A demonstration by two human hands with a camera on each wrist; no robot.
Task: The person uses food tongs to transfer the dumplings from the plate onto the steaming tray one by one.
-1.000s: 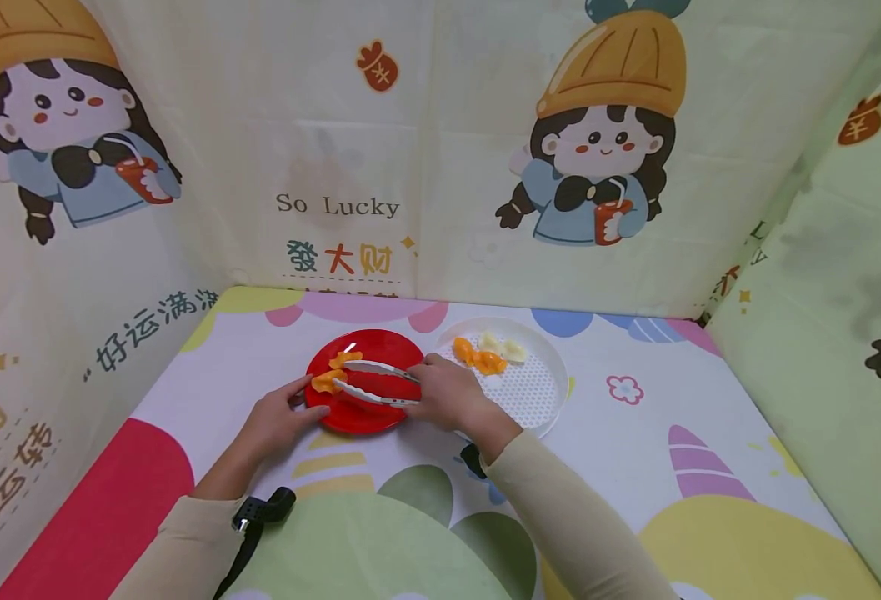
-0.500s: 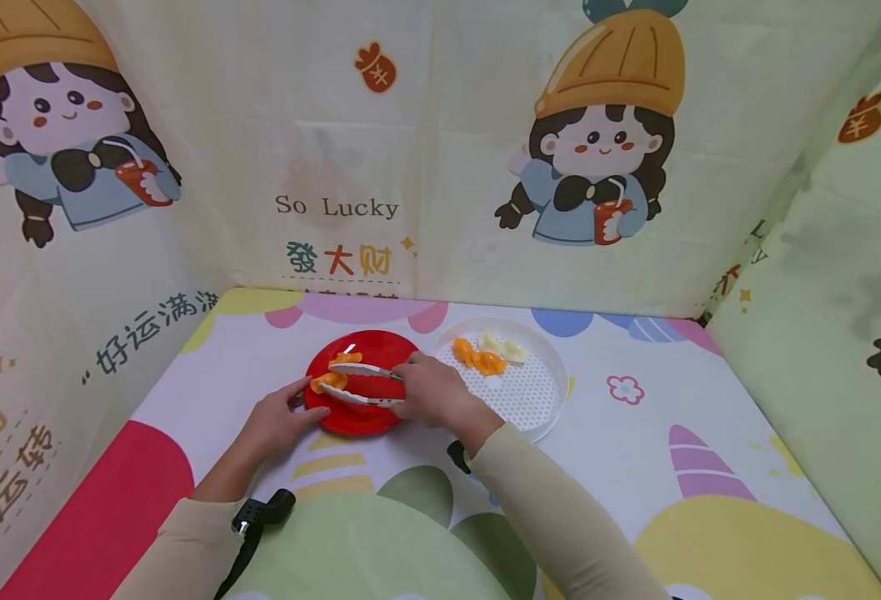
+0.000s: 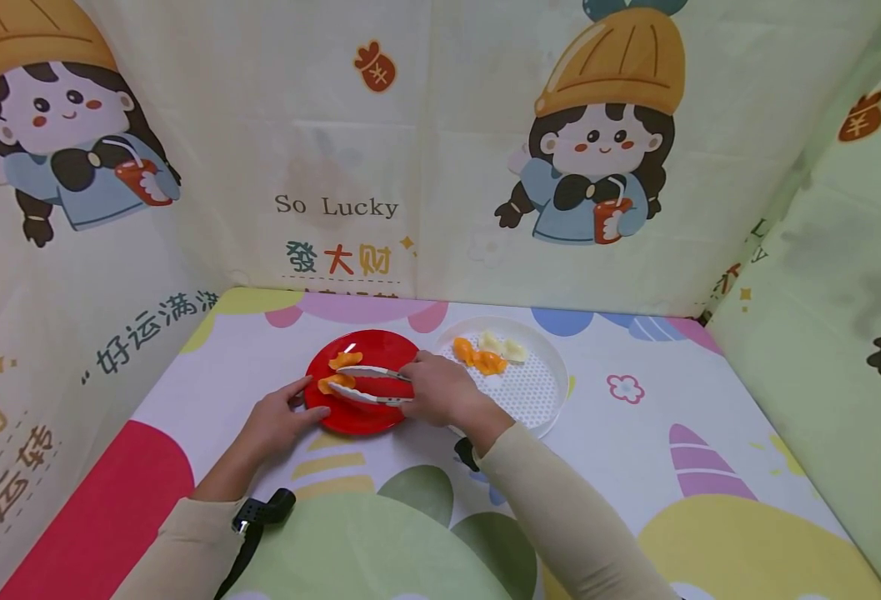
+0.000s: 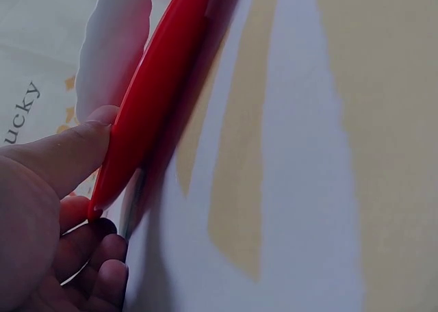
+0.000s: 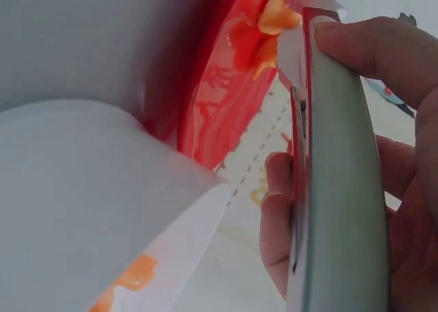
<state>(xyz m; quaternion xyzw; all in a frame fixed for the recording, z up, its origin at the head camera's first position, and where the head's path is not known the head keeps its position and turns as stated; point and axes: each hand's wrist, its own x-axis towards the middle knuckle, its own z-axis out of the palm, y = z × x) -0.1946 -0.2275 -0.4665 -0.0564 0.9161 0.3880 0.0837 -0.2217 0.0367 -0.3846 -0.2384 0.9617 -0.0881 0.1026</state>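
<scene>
Two orange pieces lie on the red plate (image 3: 368, 421), one (image 3: 346, 360) behind the other (image 3: 336, 383). My left hand (image 3: 278, 421) grips the plate's left rim; in the left wrist view the thumb lies over the red rim (image 4: 154, 86) and the fingers under it. The right hand (image 3: 443, 390) holds white-tipped tongs (image 3: 372, 372) over the plate, their two arms apart. The tongs' tips are at the orange pieces; whether they touch them I cannot tell. In the right wrist view the hand (image 5: 404, 86) is wrapped round the tongs' handle (image 5: 345, 168).
To the right of the red plate stands a round white perforated plate (image 3: 541, 392), bearing orange pieces (image 3: 488, 362) and pale pieces (image 3: 514, 351). A patterned cloth (image 3: 605, 450) covers the table, with printed curtains (image 3: 455, 167) behind and at both sides.
The right hand and tongs moved left, then slightly back right. The front orange piece shifted left and then back to the right on the red plate. The left hand keeps its hold.
</scene>
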